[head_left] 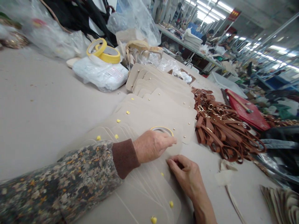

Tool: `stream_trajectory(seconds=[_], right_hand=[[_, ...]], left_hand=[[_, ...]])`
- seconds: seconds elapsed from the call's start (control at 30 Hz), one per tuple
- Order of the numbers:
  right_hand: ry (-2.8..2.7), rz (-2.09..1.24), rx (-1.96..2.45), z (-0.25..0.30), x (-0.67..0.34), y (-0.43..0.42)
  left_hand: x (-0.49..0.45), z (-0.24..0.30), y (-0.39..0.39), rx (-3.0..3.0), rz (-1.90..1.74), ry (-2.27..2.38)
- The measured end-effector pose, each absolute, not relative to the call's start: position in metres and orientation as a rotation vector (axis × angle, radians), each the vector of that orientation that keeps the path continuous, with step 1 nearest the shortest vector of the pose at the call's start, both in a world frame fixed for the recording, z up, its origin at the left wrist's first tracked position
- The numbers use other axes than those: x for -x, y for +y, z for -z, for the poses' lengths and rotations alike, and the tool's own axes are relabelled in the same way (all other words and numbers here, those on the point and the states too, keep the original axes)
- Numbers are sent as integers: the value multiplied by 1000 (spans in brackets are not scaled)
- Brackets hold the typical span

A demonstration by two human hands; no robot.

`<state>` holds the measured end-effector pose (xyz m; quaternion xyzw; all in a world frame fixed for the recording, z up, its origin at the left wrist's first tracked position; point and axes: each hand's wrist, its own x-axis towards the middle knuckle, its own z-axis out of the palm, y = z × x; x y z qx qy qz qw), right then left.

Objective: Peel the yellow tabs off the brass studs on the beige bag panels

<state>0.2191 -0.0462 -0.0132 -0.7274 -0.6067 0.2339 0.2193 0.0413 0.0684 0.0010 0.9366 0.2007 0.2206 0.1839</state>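
Strip lamps (207,15) run over the crowded room at far right, and on my feed the pale desk (35,118) shows a few specks (32,100) at left. Beige panels (158,109) lie fanned across its middle, overlapping from near to far, with yellow bits (153,220) on the nearer ones and small studs (184,137) on the farther. I see the left hand (151,145) curled over a tape roll (161,128) above them; whether its fingers grip the roll is hidden. By the panels' right edge, the right hand (188,175) has thumb and forefinger drawn together; I cannot tell if they hold anything. My worry is the overlap: a sideways drag from the left sleeve (88,177) could shift several panels and lift a bit. A wide push right might snag the brown straps (217,130) just beside the panels. Two spare rolls (109,55) perch on a wrapped packet (100,73) at far left and could topple if knocked.
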Motion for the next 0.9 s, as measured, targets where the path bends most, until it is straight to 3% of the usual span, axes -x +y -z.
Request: stream_trajectory(seconds=[0.1,0.2,0.4,0.7,0.8,0.9], right_hand=[[-1555,-637,1919,11,-220,-46],[-1461,-420,1766,8,-218,-43],[-1742,-68,1502,1,-207,-29],[-1819,284,1502,7,-199,-23],[-1765,251,1565,7,-198,-25],[-1549,-44,1681,3,-194,-27]], left_hand=[[-40,2,70,-2575,-740,508],[-39,5,69,-2599,-782,522],[-41,5,65,-2685,-740,545],[-43,-6,63,-2641,-580,542],[-44,-6,64,-2641,-606,551],[-45,-4,65,-2661,-618,537]])
